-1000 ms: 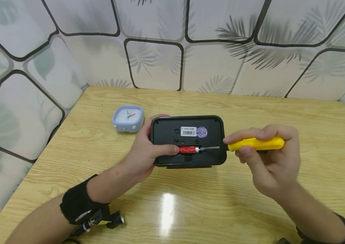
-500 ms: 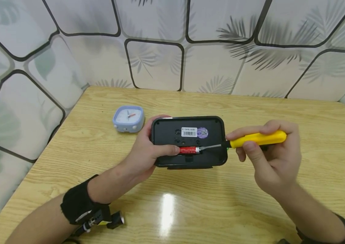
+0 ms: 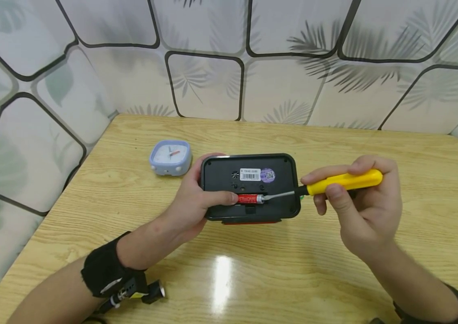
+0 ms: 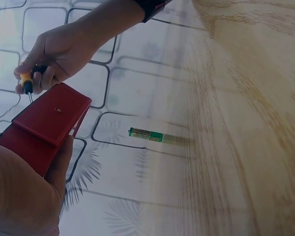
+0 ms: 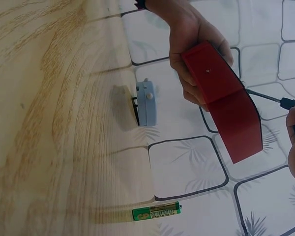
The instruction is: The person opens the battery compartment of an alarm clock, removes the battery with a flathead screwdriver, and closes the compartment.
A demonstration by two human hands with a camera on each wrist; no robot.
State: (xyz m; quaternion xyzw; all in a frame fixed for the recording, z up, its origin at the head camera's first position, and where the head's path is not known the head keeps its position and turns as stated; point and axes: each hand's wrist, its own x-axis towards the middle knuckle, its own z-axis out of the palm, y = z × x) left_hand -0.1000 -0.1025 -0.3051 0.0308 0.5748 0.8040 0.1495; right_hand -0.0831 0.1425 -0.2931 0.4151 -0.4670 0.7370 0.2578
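Black clock (image 3: 249, 180), unreadable barcode label, gripped by left hand (image 3: 190, 202); yellow screwdriver (image 3: 342, 182) clasped in right hand (image 3: 362, 211).

From above, the black device (image 3: 250, 186) shows only its back, and its white label (image 3: 250, 174) is too small to read. The left hand (image 3: 196, 198) hides the device's left edge, and the battery's (image 3: 250, 198) left end sits under the thumb. The screwdriver's (image 3: 344, 181) handle is partly wrapped by the right hand (image 3: 360, 207). The green battery (image 5: 156, 212) is out of sight from overhead. In the right wrist view that hand is cut off at the frame's edge.
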